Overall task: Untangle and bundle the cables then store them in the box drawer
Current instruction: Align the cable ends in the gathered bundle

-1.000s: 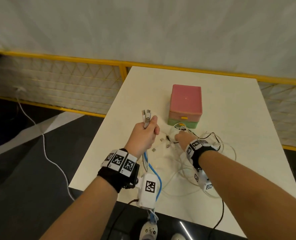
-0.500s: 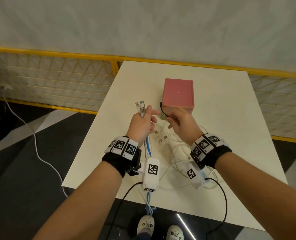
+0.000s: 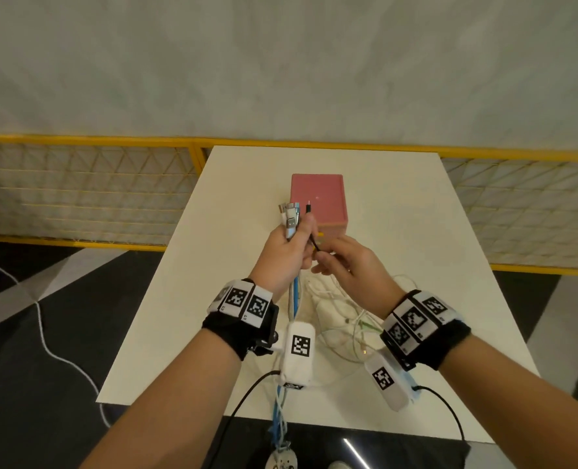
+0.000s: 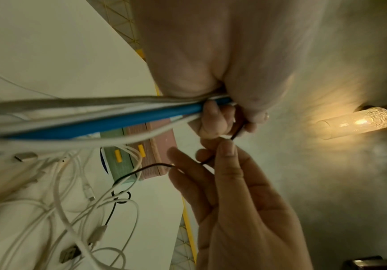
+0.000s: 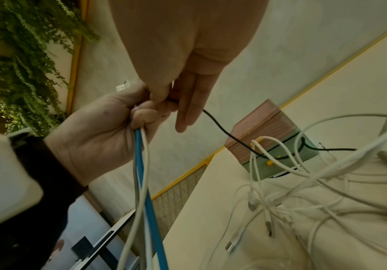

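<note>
Blue cable bundle [image 3: 293,292]: head view, your left hand [image 3: 286,252] fists round it with the white leads, plugs up, above the table's [image 3: 399,204] middle
Black cable [image 3: 311,231]: your right hand [image 3: 352,269] pinches it beside the left thumb
Box [image 3: 317,198]: pink, towards the table's far edge
Left wrist view: right fingers [image 4: 228,160] nip the black lead; loose white cables [image 4: 76,210] lie before the box
Right wrist view: black lead runs across the box front [image 5: 266,144], two yellow handles there
</note>
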Demonstrator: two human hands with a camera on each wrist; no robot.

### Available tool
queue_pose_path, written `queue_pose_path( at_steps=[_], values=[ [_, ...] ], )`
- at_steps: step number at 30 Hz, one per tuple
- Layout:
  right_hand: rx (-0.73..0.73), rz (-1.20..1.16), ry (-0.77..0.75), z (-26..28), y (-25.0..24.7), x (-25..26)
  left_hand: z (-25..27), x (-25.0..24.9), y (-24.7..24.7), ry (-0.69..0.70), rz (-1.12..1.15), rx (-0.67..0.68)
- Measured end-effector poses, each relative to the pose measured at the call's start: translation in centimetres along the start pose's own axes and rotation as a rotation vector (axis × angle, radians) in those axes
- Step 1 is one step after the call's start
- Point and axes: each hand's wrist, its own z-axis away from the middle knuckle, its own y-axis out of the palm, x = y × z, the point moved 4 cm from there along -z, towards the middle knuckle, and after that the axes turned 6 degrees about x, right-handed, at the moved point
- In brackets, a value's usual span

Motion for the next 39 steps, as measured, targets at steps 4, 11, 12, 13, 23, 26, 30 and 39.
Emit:
queue_pose_path(
  at_steps=[4, 11, 12, 13, 23, 26, 30, 39],
  values=[
    [0.029, 0.027, -0.032, -0.1, -0.1, 0.2, 0.1, -1.1, 0.7, 0.090, -0.074, 0.014],
    [0.081, 0.055, -0.005, -0.3, -0.5, -0.2, -0.2, -4.7, -0.7, 0.199, -0.113, -0.163],
    [0.093, 0.051, 0.027, -0.4, -0.7, -0.8, -0.1, -5.5, -1.0, 0.234, -0.071, -0.202],
    [0.100, 0.043, 0.056, -0.5, -1.0, -1.6, -0.1, -6.4, -1.2, 0.263, -0.008, -0.217],
    [0.143, 0.144, 0.182, -2.3, -2.8, -3.8, 2.0, -11.9, -1.9, 0.365, 0.209, -0.115],
    [0.094, 0.127, 0.153, -2.8, -3.8, -1.8, 2.0, -11.6, -2.5, 0.278, 0.037, -0.169],
    [0.056, 0.154, 0.040, -2.4, -4.4, 2.5, 2.0, -10.0, -1.7, 0.049, -0.346, -0.094],
    [0.017, 0.208, -0.059, -2.1, -5.3, 5.3, 2.1, -9.2, -0.1, 0.123, -0.604, -0.058]
  ],
)
